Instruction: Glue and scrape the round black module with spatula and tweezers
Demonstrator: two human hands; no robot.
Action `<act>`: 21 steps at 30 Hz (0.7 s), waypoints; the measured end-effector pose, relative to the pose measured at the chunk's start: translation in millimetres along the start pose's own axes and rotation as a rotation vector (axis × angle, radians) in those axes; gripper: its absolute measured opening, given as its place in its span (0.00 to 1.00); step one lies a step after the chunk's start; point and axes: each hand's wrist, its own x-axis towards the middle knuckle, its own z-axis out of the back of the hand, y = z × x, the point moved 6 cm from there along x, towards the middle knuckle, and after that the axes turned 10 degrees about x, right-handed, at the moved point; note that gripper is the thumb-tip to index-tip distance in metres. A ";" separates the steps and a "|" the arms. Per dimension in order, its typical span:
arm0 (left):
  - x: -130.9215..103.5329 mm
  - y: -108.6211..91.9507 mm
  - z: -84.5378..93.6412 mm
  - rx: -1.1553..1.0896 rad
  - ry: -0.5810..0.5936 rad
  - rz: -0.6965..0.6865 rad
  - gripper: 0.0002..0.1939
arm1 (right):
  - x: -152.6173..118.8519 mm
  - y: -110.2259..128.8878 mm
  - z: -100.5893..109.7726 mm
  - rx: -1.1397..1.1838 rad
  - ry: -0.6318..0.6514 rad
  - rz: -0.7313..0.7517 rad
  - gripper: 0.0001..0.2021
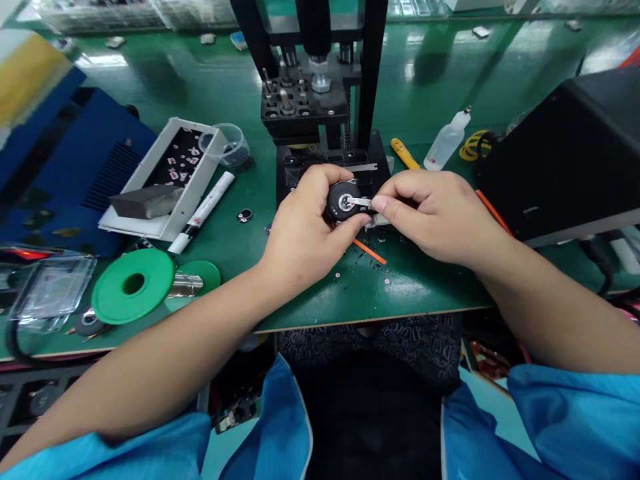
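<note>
My left hand (311, 223) is closed around a small round black part (338, 200) with a pale ring-shaped centre. Between the thumb and index finger of my right hand (435, 210) is the end of a thin whitish strip (361, 201); its other end touches the round part's centre. Both hands are just in front of the base of a black press (333, 150). An orange stick (370, 251) lies on the green table below my left fingers, amid small dark scraps. What exactly the round part is, I cannot tell.
To the left are a white box (167, 180) with small labelled pieces, a clear cup (233, 148), a marker (203, 212) and a green solder spool (134, 285). A squeeze bottle (447, 143), a yellow-handled tool (404, 153) and a black machine (565, 147) stand right.
</note>
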 end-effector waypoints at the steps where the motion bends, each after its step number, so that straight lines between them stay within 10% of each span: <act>1: 0.1 -0.3 0.0 -0.006 0.000 -0.003 0.22 | -0.1 -0.6 -0.2 -0.001 0.000 -0.005 0.12; 21: 0.0 -4.2 -1.7 0.069 0.038 -0.067 0.24 | 1.1 -5.2 -8.5 0.073 0.086 -0.072 0.14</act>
